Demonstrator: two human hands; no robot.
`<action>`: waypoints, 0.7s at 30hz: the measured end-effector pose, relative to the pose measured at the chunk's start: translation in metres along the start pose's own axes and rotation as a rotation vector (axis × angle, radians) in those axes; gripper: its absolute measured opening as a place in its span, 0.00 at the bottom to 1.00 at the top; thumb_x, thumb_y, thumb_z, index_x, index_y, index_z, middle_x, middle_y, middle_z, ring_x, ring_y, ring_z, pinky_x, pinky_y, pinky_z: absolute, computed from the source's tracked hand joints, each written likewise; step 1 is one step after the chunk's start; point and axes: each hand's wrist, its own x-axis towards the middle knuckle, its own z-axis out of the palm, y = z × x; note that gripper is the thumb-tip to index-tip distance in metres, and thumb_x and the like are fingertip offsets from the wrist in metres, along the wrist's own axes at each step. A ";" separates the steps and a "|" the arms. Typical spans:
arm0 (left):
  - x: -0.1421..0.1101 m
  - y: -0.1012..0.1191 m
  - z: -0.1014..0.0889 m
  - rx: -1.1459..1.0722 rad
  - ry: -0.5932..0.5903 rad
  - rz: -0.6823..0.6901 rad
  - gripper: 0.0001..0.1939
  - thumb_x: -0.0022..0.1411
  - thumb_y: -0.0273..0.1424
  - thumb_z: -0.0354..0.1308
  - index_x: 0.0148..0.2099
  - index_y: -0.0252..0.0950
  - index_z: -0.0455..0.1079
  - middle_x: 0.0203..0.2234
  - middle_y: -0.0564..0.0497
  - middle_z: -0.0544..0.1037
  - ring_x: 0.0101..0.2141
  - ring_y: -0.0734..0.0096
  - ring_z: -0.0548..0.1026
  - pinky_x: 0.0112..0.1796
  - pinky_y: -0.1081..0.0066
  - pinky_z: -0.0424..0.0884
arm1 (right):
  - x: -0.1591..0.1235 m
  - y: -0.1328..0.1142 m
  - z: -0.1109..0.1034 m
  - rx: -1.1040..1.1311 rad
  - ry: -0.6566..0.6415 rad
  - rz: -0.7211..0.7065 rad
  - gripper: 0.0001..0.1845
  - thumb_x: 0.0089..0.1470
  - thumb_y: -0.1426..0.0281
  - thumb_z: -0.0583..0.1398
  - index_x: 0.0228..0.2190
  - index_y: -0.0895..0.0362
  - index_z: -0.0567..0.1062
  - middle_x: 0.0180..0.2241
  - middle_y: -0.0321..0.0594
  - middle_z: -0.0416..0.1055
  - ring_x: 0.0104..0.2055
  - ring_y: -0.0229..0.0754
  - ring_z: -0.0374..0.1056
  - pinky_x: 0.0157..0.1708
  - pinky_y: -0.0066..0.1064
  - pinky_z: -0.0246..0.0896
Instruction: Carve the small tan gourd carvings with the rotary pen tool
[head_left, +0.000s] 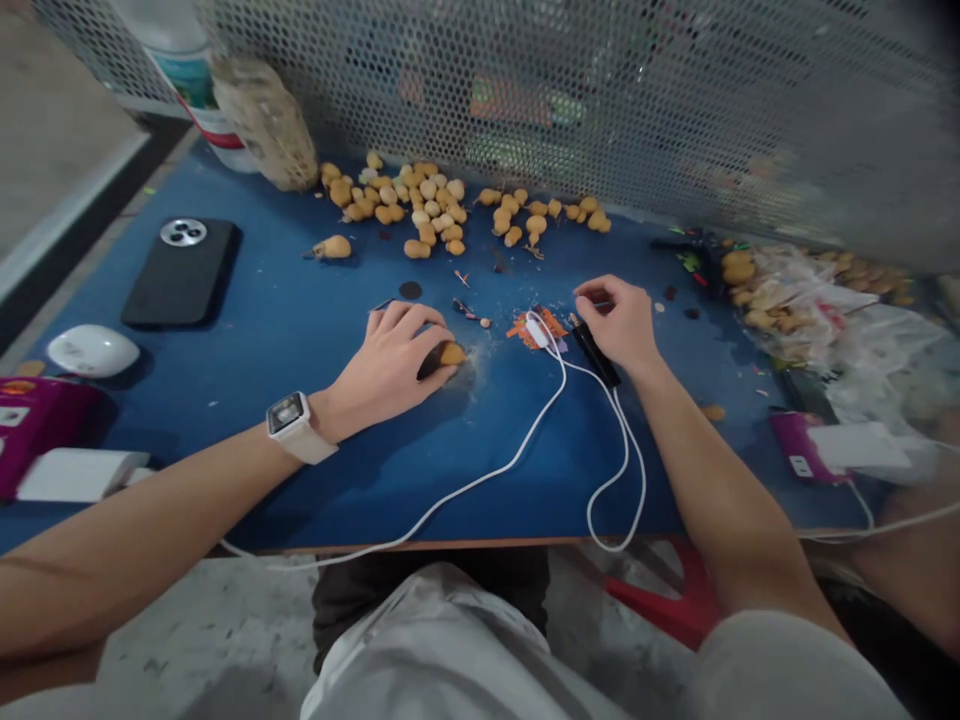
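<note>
My left hand (397, 355), with a white watch on the wrist, is closed round a small yellow-brown gourd (452, 353) resting on the blue table. Pale dust lies on the tabletop beside it. To the right, the thumb and forefinger of my right hand (621, 320) are pinched together above the table; anything between them is too small to make out. Right by that hand lies a black pen-shaped tool (596, 352) with a white cable running near its lower end. A white cable plug (537, 331) rests on an orange scrap (555, 322) between my hands.
Several small gourds (427, 205) lie along the perforated metal screen (450, 90). At left are a black phone (180, 275), a white oval case (93, 351) and a white charger (79, 475). Plastic bags (817, 300) and a purple-and-white charger (806, 447) sit at right.
</note>
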 end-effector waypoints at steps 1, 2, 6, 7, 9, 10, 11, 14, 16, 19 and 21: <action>0.000 0.001 0.000 -0.002 0.003 0.002 0.12 0.84 0.38 0.69 0.63 0.42 0.87 0.68 0.34 0.84 0.69 0.31 0.76 0.73 0.27 0.75 | 0.002 0.001 0.003 0.020 -0.002 0.016 0.04 0.65 0.61 0.72 0.40 0.46 0.86 0.40 0.47 0.90 0.45 0.60 0.86 0.54 0.59 0.89; 0.000 0.001 0.000 -0.005 0.004 0.003 0.12 0.84 0.38 0.69 0.62 0.42 0.87 0.68 0.34 0.84 0.69 0.31 0.76 0.74 0.26 0.75 | 0.005 0.002 0.006 0.036 -0.004 0.030 0.04 0.64 0.61 0.72 0.39 0.46 0.86 0.40 0.47 0.90 0.45 0.60 0.86 0.54 0.60 0.89; -0.001 0.004 0.001 -0.016 -0.004 -0.001 0.12 0.83 0.38 0.69 0.62 0.44 0.88 0.66 0.36 0.84 0.69 0.32 0.75 0.74 0.24 0.73 | 0.012 0.007 0.016 0.058 -0.011 0.061 0.03 0.63 0.62 0.73 0.39 0.47 0.87 0.39 0.46 0.90 0.46 0.60 0.86 0.55 0.59 0.89; -0.001 0.004 0.001 -0.016 -0.004 0.002 0.12 0.83 0.39 0.68 0.61 0.44 0.88 0.65 0.36 0.84 0.69 0.32 0.75 0.74 0.24 0.73 | 0.013 0.008 0.016 0.056 -0.015 0.058 0.03 0.63 0.63 0.73 0.39 0.47 0.88 0.40 0.46 0.89 0.47 0.59 0.86 0.55 0.58 0.89; -0.001 0.005 0.001 -0.017 0.000 0.007 0.12 0.83 0.39 0.68 0.62 0.45 0.88 0.65 0.36 0.83 0.69 0.31 0.74 0.74 0.23 0.73 | 0.015 0.011 0.017 0.050 -0.020 0.043 0.05 0.64 0.63 0.73 0.41 0.47 0.89 0.41 0.46 0.89 0.48 0.59 0.86 0.56 0.58 0.88; 0.000 0.005 0.001 -0.019 0.003 0.009 0.13 0.83 0.40 0.68 0.62 0.45 0.88 0.64 0.36 0.83 0.69 0.31 0.74 0.74 0.23 0.73 | 0.015 0.012 0.017 0.049 -0.020 0.034 0.05 0.64 0.63 0.73 0.42 0.47 0.89 0.42 0.46 0.90 0.49 0.59 0.86 0.57 0.58 0.88; 0.001 0.005 0.001 -0.021 0.003 0.010 0.13 0.83 0.40 0.69 0.62 0.45 0.88 0.64 0.36 0.83 0.69 0.31 0.74 0.74 0.23 0.73 | 0.016 0.013 0.017 0.049 -0.019 0.025 0.06 0.64 0.63 0.74 0.43 0.47 0.89 0.42 0.46 0.90 0.49 0.60 0.87 0.58 0.58 0.88; 0.003 0.005 0.002 -0.028 -0.001 0.005 0.14 0.82 0.42 0.70 0.63 0.45 0.88 0.64 0.37 0.82 0.68 0.30 0.74 0.74 0.22 0.73 | 0.020 0.016 0.017 0.060 -0.023 0.004 0.06 0.66 0.61 0.75 0.44 0.47 0.89 0.44 0.47 0.91 0.50 0.60 0.87 0.60 0.61 0.87; 0.004 0.006 0.003 -0.031 -0.006 0.004 0.15 0.81 0.42 0.71 0.63 0.45 0.88 0.63 0.37 0.82 0.68 0.30 0.74 0.74 0.21 0.72 | 0.023 0.018 0.019 0.072 -0.030 0.000 0.07 0.66 0.61 0.76 0.44 0.47 0.88 0.44 0.48 0.91 0.50 0.61 0.87 0.61 0.63 0.87; 0.005 0.007 0.004 -0.029 -0.023 0.014 0.14 0.81 0.41 0.71 0.62 0.44 0.88 0.64 0.36 0.82 0.68 0.30 0.74 0.74 0.22 0.72 | 0.027 0.020 0.021 0.080 -0.039 0.001 0.08 0.65 0.60 0.77 0.44 0.46 0.88 0.43 0.48 0.90 0.51 0.62 0.87 0.62 0.65 0.88; 0.004 0.008 0.004 -0.027 -0.040 0.021 0.13 0.82 0.40 0.70 0.62 0.43 0.88 0.65 0.36 0.82 0.68 0.31 0.74 0.74 0.23 0.72 | 0.028 0.019 0.023 0.083 -0.042 -0.004 0.08 0.66 0.60 0.77 0.44 0.46 0.87 0.43 0.48 0.89 0.52 0.63 0.87 0.61 0.65 0.88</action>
